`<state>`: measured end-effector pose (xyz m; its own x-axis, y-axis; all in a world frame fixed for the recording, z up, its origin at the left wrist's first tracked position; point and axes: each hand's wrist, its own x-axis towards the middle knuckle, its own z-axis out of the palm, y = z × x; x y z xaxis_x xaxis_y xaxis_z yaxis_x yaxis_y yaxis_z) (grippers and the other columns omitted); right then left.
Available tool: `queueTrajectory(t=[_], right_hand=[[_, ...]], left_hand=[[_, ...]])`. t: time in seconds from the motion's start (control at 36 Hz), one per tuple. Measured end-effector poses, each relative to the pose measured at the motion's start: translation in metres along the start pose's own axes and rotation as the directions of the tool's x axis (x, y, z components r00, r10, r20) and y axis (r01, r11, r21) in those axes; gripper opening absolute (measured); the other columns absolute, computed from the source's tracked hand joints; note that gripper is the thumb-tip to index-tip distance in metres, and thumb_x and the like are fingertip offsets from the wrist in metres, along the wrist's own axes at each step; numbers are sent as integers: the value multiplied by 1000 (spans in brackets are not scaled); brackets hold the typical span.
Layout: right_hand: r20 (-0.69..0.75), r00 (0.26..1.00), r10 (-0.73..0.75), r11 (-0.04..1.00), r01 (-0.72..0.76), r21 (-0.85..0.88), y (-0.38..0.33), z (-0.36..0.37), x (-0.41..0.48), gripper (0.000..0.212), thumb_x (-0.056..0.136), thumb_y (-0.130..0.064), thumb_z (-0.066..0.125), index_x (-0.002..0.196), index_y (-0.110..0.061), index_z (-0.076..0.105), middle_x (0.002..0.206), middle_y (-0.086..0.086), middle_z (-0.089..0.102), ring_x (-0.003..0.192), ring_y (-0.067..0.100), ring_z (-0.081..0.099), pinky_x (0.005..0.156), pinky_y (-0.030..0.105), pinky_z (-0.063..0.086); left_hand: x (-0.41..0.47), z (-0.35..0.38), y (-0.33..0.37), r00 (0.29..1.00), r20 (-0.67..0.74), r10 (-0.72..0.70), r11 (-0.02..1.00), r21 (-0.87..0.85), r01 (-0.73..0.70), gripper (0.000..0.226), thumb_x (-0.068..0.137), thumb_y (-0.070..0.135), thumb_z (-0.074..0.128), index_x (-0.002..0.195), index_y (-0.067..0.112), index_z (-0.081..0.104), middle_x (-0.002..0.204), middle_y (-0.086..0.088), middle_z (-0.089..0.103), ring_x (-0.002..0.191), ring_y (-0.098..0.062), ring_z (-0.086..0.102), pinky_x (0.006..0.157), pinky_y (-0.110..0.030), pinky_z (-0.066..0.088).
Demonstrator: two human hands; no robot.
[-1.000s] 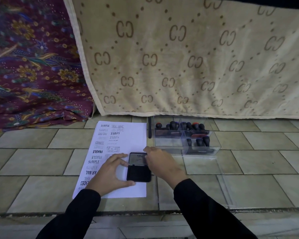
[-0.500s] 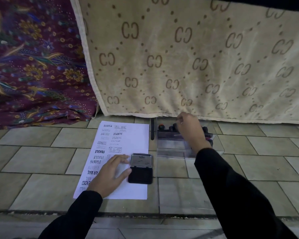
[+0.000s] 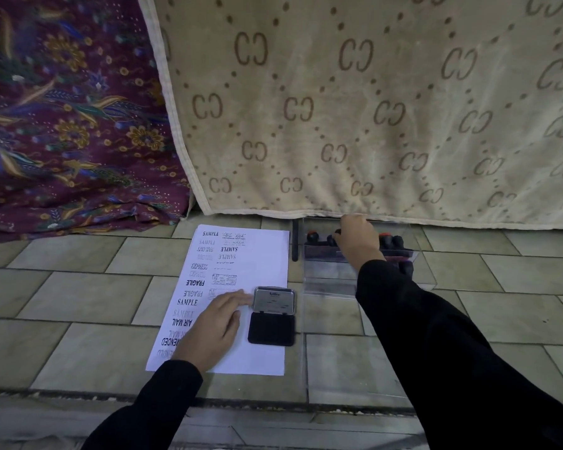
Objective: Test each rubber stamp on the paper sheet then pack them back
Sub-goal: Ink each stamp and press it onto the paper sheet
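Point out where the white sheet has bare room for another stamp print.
The white paper sheet is bare along its right side, between the top prints and the open black ink pad, and in the strip between the pad and the near edge. The left column is crowded with prints, and the left hand covers its lower part.

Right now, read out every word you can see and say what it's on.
"SAMPLE", stamped several times: paper
"EXPRESS": paper
"FRAGILE": paper
"AIR MAIL": paper
"MENDED", cut off by the left hand: paper
"Artline": ink pad lid
"CC", repeated motif: blanket
Fainter repeat prints, small script and boxed stamps on the paper: too small or blurred to read.
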<state>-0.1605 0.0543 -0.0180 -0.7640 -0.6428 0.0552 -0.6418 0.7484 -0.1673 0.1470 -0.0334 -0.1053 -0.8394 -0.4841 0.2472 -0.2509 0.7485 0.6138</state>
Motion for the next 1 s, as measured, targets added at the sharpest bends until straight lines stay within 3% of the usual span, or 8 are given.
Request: queueTrajectory(t=[0.11,0.36,0.44,0.53,0.61,0.78,0.86,1.0], right_hand=[[-10,1000,25,1000,-25,3,-1,1,1,6,87,-8,59,83,-5,55,94,18,63,86,34,62,60,33,43],[-100,994,46,982,-27,188,5,-7,-1,19,89,-17,60,101,-3,59,98,17,63,90,34,62,65,31,43],[-211,977,39,963,19,268,5,-16,-8,27,90,-20,60,111,-3,59,112,16,57,90,34,60,70,31,45],[-324,944,57,879,106,465,-1,-29,-22,30,90,-17,62,117,-5,59,117,12,53,85,26,62,80,32,51],[-392,918,62,783,199,589,-13,-40,-46,22,86,-16,68,106,-10,62,104,5,57,64,6,58,64,5,43],[-238,971,6,525,199,828,-43,-30,-109,32,72,-12,80,95,-19,59,72,-12,61,56,-8,57,56,5,46],[-183,979,-90,570,201,796,-52,-9,-134,39,73,-16,80,104,-27,60,75,-13,59,60,-4,58,58,7,47],[-153,976,-158,690,220,689,-57,19,-158,21,75,-23,79,91,-23,66,80,-8,60,61,-4,59,56,2,44]], left_hand=[[1,-1,2,1000,-2,14,1000,-9,-14,41,90,-2,49,123,20,59,128,15,51,126,11,35,106,-8,26],[1,-2,2,1000,6,22,999,-34,-22,37,89,4,54,121,23,60,127,16,52,128,9,36,106,-10,26],[1,-2,3,999,10,34,999,-36,-34,35,89,6,57,120,23,60,127,15,53,128,5,38,108,-13,27],[2,-1,2,999,7,33,999,-39,-33,33,90,7,57,119,23,60,126,16,53,128,4,38,108,-15,27],[2,-1,1,1000,6,27,999,-35,-27,32,91,7,55,119,23,60,126,16,54,128,4,38,108,-17,28],[4,-2,-2,1000,5,30,996,-83,-30,32,90,2,54,112,23,63,123,17,58,127,3,42,106,-16,31],[5,-3,-3,1000,8,14,991,-135,-13,34,90,0,54,110,25,65,121,17,59,126,3,44,104,-13,32],[6,-3,-4,1000,20,-9,987,-160,12,35,90,1,54,108,28,65,119,24,57,125,10,41,102,-8,31]])
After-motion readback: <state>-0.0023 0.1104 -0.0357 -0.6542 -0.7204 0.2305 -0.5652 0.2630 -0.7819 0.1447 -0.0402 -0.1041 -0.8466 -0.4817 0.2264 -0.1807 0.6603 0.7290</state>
